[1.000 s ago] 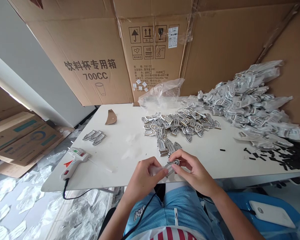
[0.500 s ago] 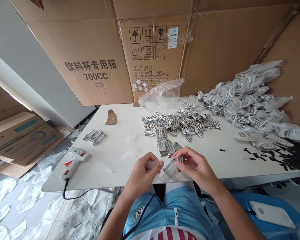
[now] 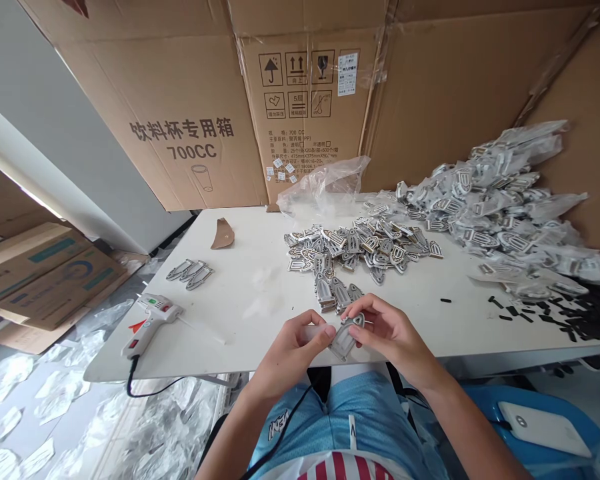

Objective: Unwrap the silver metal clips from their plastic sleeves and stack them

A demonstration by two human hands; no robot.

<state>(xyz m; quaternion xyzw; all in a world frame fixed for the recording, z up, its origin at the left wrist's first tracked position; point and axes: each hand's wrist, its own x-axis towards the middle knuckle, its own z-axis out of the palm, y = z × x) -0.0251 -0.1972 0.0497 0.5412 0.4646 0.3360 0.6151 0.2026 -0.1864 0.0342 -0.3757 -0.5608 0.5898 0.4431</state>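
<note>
Near the table's front edge, my right hand [image 3: 387,331] pinches an arched grey metal piece [image 3: 343,340] by its rounded end. My left hand [image 3: 300,343] is closed around a whitish translucent object [image 3: 311,331], mostly covered by the fingers, and its thumb tip meets the left side of the metal piece. Just beyond the hands stand small stacks of similar pieces [image 3: 325,293]. A large loose pile of them [image 3: 350,245] lies farther back.
Left on the white table [image 3: 250,340] are a glue gun [image 3: 150,323], several grey frames [image 3: 190,273] and a cardboard scrap [image 3: 223,234]. Bagged pieces [image 3: 500,207] and black strips [image 3: 550,313] occupy the right. Tall cardboard [image 3: 180,80] stands behind.
My left hand has moved right and now meets the metal piece, which was apart from it before. The piece has tilted slightly. My right hand has barely moved.
</note>
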